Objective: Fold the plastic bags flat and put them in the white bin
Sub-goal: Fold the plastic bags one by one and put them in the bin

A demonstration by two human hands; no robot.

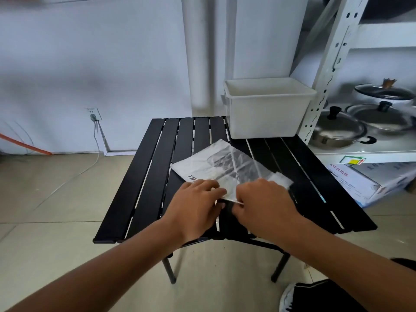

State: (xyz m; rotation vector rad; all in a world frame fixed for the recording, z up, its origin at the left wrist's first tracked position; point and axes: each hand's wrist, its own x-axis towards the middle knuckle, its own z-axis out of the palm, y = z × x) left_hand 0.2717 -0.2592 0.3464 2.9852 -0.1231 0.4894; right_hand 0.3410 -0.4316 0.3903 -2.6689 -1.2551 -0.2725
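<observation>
Left hand [195,201] flat, pressing plastic bag [216,163]; right hand [263,199] apparently pinching near edge. Mid-fold; next: crease, then white bin [265,113].

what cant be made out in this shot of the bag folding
Head view:
Floor of the white bin: hidden by its own front wall, so any bags inside go unseen.
Print on the plastic bag: only "TH" shows; the left hand covers the rest.
Bag's near edge: under the right hand too.
Text on the cardboard box: blurred.
</observation>
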